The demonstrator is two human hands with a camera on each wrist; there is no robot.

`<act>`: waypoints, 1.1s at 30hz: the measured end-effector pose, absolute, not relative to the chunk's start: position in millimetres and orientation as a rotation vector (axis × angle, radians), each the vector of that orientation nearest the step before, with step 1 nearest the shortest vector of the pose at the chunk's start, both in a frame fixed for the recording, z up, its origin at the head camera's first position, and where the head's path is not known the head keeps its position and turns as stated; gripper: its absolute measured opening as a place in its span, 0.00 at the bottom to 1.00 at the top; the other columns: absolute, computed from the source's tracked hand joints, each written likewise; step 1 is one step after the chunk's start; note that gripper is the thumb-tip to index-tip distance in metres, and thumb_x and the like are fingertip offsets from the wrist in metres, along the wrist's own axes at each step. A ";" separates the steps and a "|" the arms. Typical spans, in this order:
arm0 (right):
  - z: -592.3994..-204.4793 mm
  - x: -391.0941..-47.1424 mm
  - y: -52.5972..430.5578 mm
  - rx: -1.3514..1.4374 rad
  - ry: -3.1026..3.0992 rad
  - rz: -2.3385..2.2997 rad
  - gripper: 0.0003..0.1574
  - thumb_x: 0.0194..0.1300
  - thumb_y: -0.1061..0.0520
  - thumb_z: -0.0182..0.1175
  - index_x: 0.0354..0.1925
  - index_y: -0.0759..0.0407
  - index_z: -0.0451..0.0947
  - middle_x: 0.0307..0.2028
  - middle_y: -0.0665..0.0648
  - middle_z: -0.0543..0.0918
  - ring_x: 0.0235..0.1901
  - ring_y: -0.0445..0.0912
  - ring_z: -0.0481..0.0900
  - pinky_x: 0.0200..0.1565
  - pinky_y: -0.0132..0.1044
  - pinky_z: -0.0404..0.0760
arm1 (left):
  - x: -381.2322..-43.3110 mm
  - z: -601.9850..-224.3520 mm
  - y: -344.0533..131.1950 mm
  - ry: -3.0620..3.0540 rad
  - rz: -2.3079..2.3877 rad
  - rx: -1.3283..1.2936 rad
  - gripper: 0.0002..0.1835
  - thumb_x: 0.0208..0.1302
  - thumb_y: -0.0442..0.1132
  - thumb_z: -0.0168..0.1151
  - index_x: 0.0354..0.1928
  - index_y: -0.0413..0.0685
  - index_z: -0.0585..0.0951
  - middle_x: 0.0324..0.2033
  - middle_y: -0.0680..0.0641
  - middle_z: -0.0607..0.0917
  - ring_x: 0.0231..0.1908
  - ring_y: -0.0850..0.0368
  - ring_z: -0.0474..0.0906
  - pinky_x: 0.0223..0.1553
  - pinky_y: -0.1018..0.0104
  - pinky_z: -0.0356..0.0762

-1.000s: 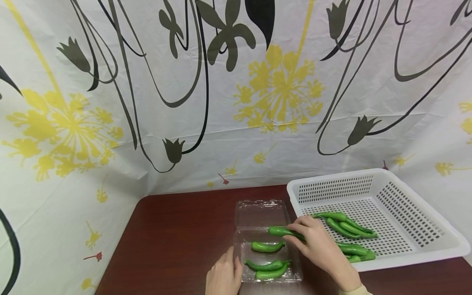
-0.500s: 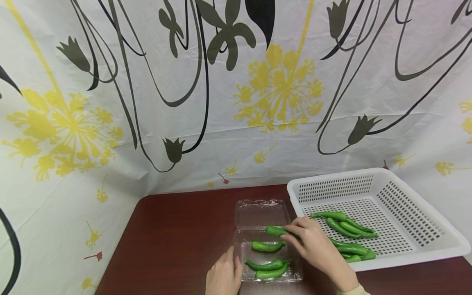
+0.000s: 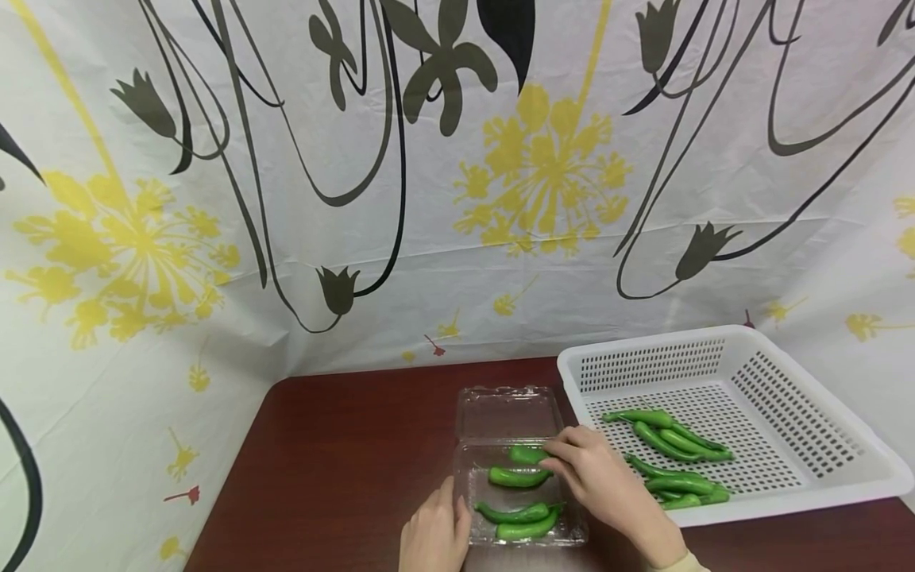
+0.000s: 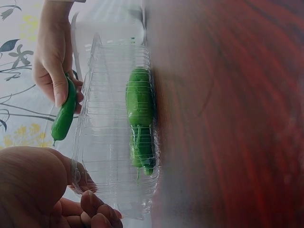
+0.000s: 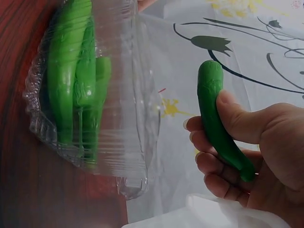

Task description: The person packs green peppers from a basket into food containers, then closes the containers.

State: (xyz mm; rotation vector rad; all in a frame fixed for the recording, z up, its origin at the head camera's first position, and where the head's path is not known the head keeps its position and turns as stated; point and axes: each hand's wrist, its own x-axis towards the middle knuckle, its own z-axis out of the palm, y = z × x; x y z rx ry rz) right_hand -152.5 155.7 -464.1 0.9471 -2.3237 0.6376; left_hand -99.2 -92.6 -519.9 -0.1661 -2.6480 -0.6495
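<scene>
My right hand [image 3: 600, 481] pinches a green chili pepper [image 5: 211, 102] between thumb and fingers. That pepper hangs over the far part of a clear plastic clamshell box [image 3: 470, 496], whose lid [image 3: 507, 415] lies folded back. Inside the box, one green pepper [image 3: 518, 478] lies in the middle, with two more peppers [image 3: 522, 515] side by side at the near end. At the box's left side, my left hand [image 3: 434, 531] holds the edge; its curled fingers [image 4: 97, 209] show against the wall in the left wrist view.
A white perforated basket [image 3: 829, 496] stands to the right of the box, with several green peppers [image 3: 672, 437] in it in two groups. Both stand on a dark red wooden table [image 3: 343, 469]. A patterned curtain [image 3: 400, 199] hangs behind and at the sides.
My right hand has moved slightly left and nearer with its pepper, from over the box's right rim to over its far part. My left hand stays on the box.
</scene>
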 end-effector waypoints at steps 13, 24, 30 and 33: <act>-465.6 -151.6 153.2 1.027 -2.360 0.607 0.09 0.58 0.59 0.71 0.39 0.57 0.87 0.34 0.46 0.82 0.34 0.40 0.79 0.38 0.34 0.81 | -99.2 -520.5 -92.7 -2.637 -0.660 -0.166 0.16 0.60 0.37 0.66 0.49 0.37 0.83 0.30 0.46 0.86 0.27 0.48 0.85 0.20 0.57 0.77; -466.4 -148.0 148.4 1.020 -2.411 0.578 0.06 0.60 0.57 0.70 0.37 0.56 0.87 0.32 0.45 0.82 0.33 0.39 0.80 0.38 0.35 0.82 | -99.2 -521.4 -92.7 -2.642 -0.665 -0.163 0.16 0.60 0.37 0.66 0.49 0.36 0.83 0.31 0.46 0.86 0.27 0.48 0.85 0.20 0.57 0.77; -466.3 -147.4 146.9 1.035 -2.420 0.578 0.05 0.60 0.56 0.70 0.36 0.56 0.86 0.32 0.45 0.81 0.32 0.39 0.79 0.38 0.35 0.81 | -99.5 -522.0 -93.1 -2.627 -0.657 -0.172 0.16 0.60 0.37 0.66 0.49 0.37 0.83 0.30 0.46 0.86 0.27 0.48 0.85 0.19 0.57 0.77; -465.3 -146.0 146.4 1.023 -2.456 0.581 0.06 0.60 0.55 0.71 0.36 0.55 0.86 0.32 0.45 0.82 0.33 0.39 0.79 0.38 0.36 0.81 | -99.4 -522.4 -93.0 -2.618 -0.653 -0.176 0.16 0.59 0.37 0.66 0.49 0.36 0.83 0.31 0.45 0.86 0.27 0.47 0.85 0.19 0.57 0.77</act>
